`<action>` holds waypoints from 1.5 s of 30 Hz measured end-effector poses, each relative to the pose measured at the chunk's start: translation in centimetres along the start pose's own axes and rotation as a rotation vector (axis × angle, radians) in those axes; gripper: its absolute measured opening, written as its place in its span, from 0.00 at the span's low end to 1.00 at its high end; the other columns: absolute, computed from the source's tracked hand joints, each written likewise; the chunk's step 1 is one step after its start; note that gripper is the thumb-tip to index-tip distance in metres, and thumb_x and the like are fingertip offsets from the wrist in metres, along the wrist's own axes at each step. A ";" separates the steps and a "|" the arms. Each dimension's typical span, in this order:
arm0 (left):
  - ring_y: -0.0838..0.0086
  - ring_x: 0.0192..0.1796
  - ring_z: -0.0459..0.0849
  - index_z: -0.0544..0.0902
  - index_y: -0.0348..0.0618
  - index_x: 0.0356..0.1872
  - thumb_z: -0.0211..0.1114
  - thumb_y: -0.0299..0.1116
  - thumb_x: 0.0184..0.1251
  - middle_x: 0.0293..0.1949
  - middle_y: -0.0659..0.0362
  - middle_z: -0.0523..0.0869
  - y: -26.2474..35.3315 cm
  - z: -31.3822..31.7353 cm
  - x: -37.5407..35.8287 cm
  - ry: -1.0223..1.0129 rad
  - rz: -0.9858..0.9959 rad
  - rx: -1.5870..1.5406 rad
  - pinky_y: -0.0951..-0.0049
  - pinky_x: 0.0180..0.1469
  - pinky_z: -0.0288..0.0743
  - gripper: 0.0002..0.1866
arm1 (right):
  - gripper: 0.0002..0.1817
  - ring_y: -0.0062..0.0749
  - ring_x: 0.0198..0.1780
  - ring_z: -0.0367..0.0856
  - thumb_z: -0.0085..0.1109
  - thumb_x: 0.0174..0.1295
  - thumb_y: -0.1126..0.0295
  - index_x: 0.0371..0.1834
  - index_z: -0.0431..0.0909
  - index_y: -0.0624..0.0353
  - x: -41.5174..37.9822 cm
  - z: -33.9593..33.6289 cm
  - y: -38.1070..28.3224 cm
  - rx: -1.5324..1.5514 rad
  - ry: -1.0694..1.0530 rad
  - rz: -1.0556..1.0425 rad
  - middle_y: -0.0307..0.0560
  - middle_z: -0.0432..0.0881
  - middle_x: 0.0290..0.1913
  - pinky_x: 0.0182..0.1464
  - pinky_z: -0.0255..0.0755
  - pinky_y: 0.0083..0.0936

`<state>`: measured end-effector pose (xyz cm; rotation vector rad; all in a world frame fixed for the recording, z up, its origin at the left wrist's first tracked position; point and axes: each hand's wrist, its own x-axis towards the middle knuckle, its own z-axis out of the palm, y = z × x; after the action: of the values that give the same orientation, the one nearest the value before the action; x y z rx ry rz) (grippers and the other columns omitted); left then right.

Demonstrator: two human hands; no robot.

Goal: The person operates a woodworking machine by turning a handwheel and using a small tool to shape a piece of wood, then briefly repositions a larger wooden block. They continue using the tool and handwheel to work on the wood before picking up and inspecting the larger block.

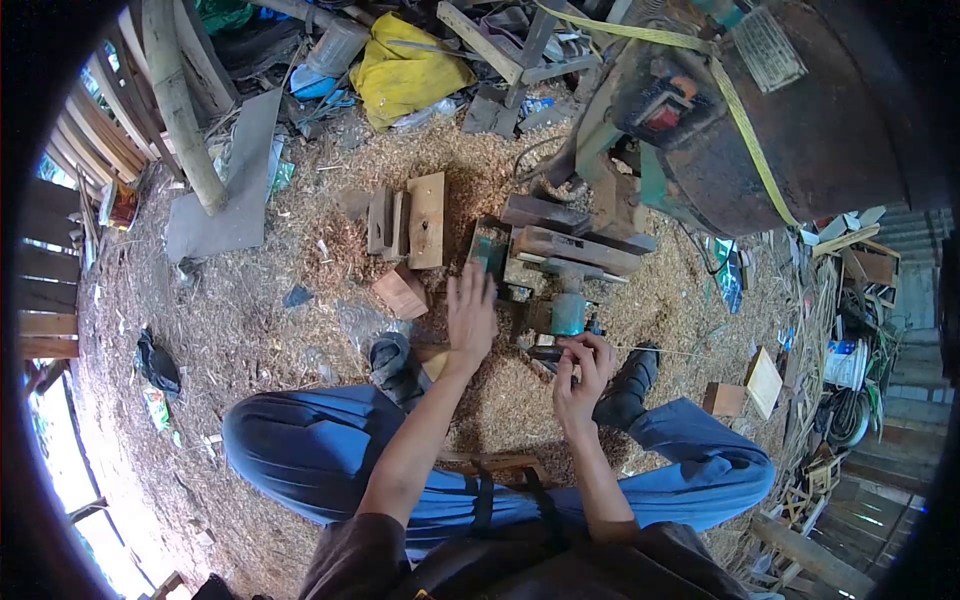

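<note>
Beyond right hand (578,393), seemingly lettered plate (768,50).

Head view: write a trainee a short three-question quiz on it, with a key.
1. Short answer: which hand is nearer the teal cylindrical part?
2. True or false: the left hand is closed in a fist.
3. Multiple choice: what is strewn over the ground around the machine parts?
A. Gravel
B. Wood shavings
C. Broken glass

Key
1. The right hand.
2. False; the fingers of the left hand are extended.
3. B.
</note>
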<state>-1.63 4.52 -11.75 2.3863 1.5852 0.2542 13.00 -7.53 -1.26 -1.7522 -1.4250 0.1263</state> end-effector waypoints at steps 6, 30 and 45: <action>0.60 0.83 0.53 0.67 0.37 0.74 0.58 0.21 0.58 0.78 0.49 0.63 -0.4 1.3 2.0 0.172 0.005 -0.258 0.46 0.83 0.41 0.37 | 0.10 0.45 0.52 0.72 0.62 0.59 0.77 0.44 0.83 0.56 0.6 0.2 -0.6 -0.007 -0.026 -0.001 0.47 0.77 0.48 0.56 0.63 0.40; 0.57 0.82 0.57 0.75 0.41 0.70 0.61 0.32 0.61 0.80 0.51 0.61 -2.6 1.6 9.0 0.297 -0.003 -0.014 0.42 0.83 0.36 0.32 | 0.10 0.44 0.53 0.72 0.62 0.62 0.76 0.46 0.84 0.55 4.2 1.7 -3.6 -0.132 -0.080 -0.001 0.46 0.77 0.48 0.58 0.62 0.40; 0.51 0.78 0.62 0.68 0.40 0.74 0.49 0.38 0.80 0.75 0.45 0.67 -0.3 -4.0 0.9 0.137 0.143 -0.355 0.47 0.81 0.47 0.26 | 0.16 0.54 0.55 0.77 0.44 0.78 0.67 0.58 0.78 0.64 -1.5 -0.3 9.1 -0.132 0.024 0.374 0.60 0.78 0.52 0.61 0.68 0.42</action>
<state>-2.75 5.93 -8.05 2.2407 1.2933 0.6805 19.54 -8.79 -7.64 -2.1089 -1.0954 0.2128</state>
